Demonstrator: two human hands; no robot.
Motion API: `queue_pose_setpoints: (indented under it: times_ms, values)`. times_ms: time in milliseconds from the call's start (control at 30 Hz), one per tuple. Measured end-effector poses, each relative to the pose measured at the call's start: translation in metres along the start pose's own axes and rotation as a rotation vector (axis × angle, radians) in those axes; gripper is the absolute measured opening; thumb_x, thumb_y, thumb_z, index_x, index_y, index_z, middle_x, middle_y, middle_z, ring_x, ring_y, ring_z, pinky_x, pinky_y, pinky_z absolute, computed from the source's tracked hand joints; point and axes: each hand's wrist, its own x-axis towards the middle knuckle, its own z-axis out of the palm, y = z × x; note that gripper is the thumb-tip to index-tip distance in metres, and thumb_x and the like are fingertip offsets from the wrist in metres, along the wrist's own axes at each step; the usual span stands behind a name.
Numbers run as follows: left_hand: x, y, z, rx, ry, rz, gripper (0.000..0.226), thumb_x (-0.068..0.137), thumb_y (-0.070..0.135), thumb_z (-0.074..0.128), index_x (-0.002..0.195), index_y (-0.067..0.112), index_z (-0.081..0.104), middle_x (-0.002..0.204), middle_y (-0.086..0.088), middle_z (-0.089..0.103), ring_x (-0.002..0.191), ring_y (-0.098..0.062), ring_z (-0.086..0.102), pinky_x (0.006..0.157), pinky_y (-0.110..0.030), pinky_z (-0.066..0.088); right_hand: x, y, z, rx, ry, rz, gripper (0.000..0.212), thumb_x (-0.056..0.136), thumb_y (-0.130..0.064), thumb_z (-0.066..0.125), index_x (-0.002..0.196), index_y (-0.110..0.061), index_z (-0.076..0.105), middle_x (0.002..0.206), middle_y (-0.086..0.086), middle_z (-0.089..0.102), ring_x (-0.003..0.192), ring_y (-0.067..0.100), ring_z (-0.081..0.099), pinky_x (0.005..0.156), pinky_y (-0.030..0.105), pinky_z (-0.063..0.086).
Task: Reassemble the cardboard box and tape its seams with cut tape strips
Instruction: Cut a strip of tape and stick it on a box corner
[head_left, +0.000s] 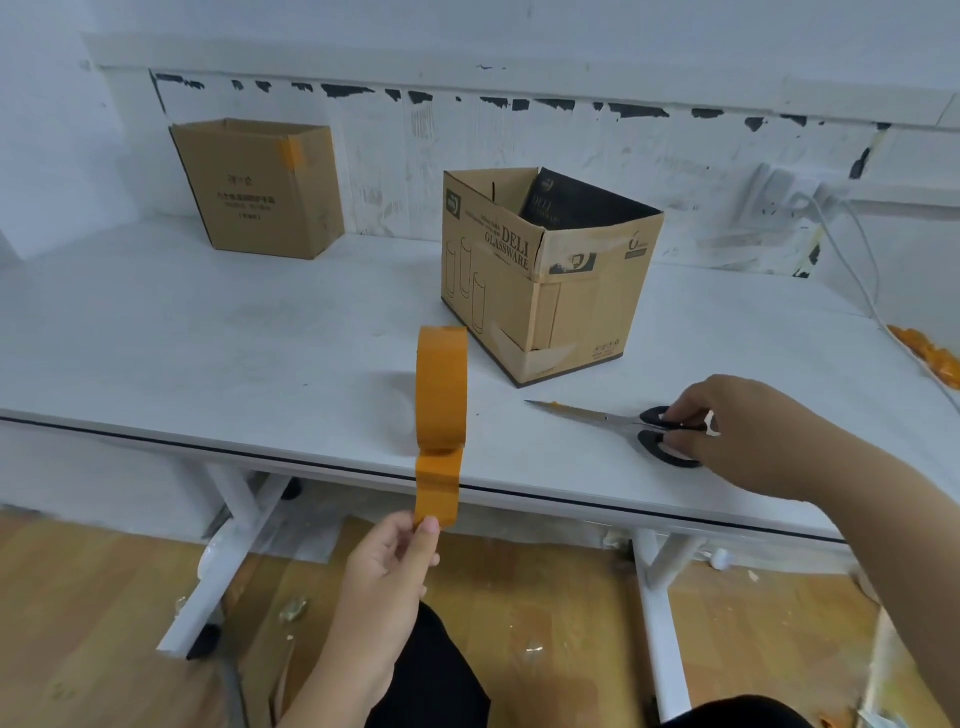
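An orange tape roll (442, 387) stands on edge near the table's front edge. A length of tape (437, 488) is pulled off it down past the edge, and my left hand (392, 558) pinches its free end. My right hand (748, 434) rests on the black handles of the scissors (613, 422), which lie flat on the table with blades pointing left. The open brown "Deli Glassware" cardboard box (545, 280) stands upright behind the roll, with tape on its near corner and bottom edge.
A second brown cardboard box (260, 192) with an orange tape patch stands at the back left against the wall. Orange tape scraps (930, 356) and a white cable (862, 260) lie at the right edge. The white table (208, 353) has white legs over a wooden floor.
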Motion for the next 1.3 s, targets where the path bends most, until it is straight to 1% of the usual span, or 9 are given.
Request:
queue_pose_setpoints:
  times_ms: [133, 200, 333, 500, 600, 800, 900, 1067, 1300]
  values:
    - [0.0, 0.001, 0.001, -0.007, -0.004, -0.013, 0.024, 0.077, 0.054, 0.055, 0.084, 0.035, 0.069, 0.074, 0.006, 0.067, 0.071, -0.003, 0.062, 0.066, -0.026, 0.047, -0.031, -0.002, -0.009, 0.055, -0.032, -0.098, 0.007, 0.089, -0.037, 0.057, 0.093, -0.041, 0.062, 0.076, -0.018, 0.062, 0.07, 0.002, 0.057, 0.059, 0.019, 0.038]
    - [-0.001, 0.001, 0.001, -0.04, -0.001, -0.026, 0.028, 0.077, 0.051, 0.057, 0.086, 0.027, 0.069, 0.07, 0.003, 0.067, 0.062, -0.002, 0.059, 0.064, -0.026, 0.044, -0.049, -0.009, -0.012, 0.111, -0.12, -0.152, 0.007, 0.087, -0.041, 0.056, 0.088, -0.047, 0.06, 0.082, -0.033, 0.061, 0.074, -0.002, 0.06, 0.062, 0.022, 0.045]
    - [-0.004, 0.001, 0.003, -0.123, 0.006, -0.05, 0.024, 0.081, 0.041, 0.062, 0.082, 0.018, 0.071, 0.061, -0.002, 0.059, 0.056, -0.007, 0.051, 0.064, -0.029, 0.041, -0.071, -0.022, -0.002, 0.187, -0.257, -0.19, 0.006, 0.082, -0.047, 0.057, 0.086, -0.045, 0.06, 0.084, -0.035, 0.062, 0.077, -0.008, 0.057, 0.064, 0.017, 0.043]
    - [-0.006, 0.001, 0.003, -0.161, 0.0, -0.013, 0.02, 0.081, 0.037, 0.062, 0.081, 0.019, 0.071, 0.059, -0.002, 0.055, 0.055, -0.01, 0.047, 0.062, -0.029, 0.039, -0.081, -0.033, 0.021, 0.185, -0.377, -0.121, 0.034, 0.062, -0.071, 0.041, 0.09, -0.053, 0.048, 0.088, -0.032, 0.062, 0.073, -0.01, 0.054, 0.062, 0.019, 0.04]
    - [-0.006, 0.0, 0.003, -0.182, -0.007, -0.002, 0.017, 0.08, 0.036, 0.063, 0.081, 0.021, 0.071, 0.059, 0.001, 0.057, 0.054, -0.009, 0.047, 0.061, -0.027, 0.039, -0.081, -0.038, 0.028, 0.194, -0.409, -0.077, 0.043, 0.056, -0.076, 0.036, 0.089, -0.051, 0.048, 0.089, -0.031, 0.062, 0.075, -0.014, 0.053, 0.064, 0.018, 0.042]
    - [-0.004, -0.006, 0.003, -0.174, 0.009, 0.004, 0.017, 0.077, 0.041, 0.064, 0.083, 0.027, 0.072, 0.066, 0.006, 0.065, 0.055, -0.005, 0.05, 0.064, -0.028, 0.041, -0.073, -0.046, 0.034, 0.206, -0.408, -0.062, 0.051, 0.056, -0.077, 0.034, 0.092, -0.045, 0.049, 0.091, -0.02, 0.064, 0.078, 0.0, 0.059, 0.076, 0.025, 0.05]
    - [-0.004, -0.007, 0.004, -0.184, 0.009, 0.004, 0.019, 0.075, 0.044, 0.064, 0.084, 0.029, 0.072, 0.069, 0.005, 0.067, 0.055, -0.006, 0.051, 0.064, -0.029, 0.042, -0.07, -0.05, 0.033, 0.191, -0.426, -0.076, 0.042, 0.065, -0.073, 0.039, 0.094, -0.044, 0.049, 0.093, -0.019, 0.064, 0.08, 0.001, 0.059, 0.079, 0.027, 0.051]
    - [-0.003, -0.008, 0.004, -0.179, 0.009, 0.012, 0.02, 0.075, 0.044, 0.063, 0.082, 0.028, 0.072, 0.067, 0.004, 0.064, 0.057, -0.007, 0.05, 0.062, -0.029, 0.041, -0.067, -0.057, 0.033, 0.197, -0.422, -0.071, 0.03, 0.077, -0.066, 0.047, 0.094, -0.042, 0.051, 0.091, -0.019, 0.065, 0.079, 0.0, 0.059, 0.074, 0.023, 0.05]
    - [-0.001, -0.011, 0.005, -0.178, 0.013, 0.019, 0.02, 0.075, 0.042, 0.062, 0.079, 0.025, 0.071, 0.06, 0.004, 0.061, 0.054, -0.006, 0.051, 0.06, -0.028, 0.039, -0.059, -0.081, 0.024, 0.169, -0.347, -0.081, 0.031, 0.077, -0.061, 0.056, 0.092, -0.034, 0.058, 0.084, -0.012, 0.067, 0.077, 0.003, 0.061, 0.072, 0.025, 0.052]
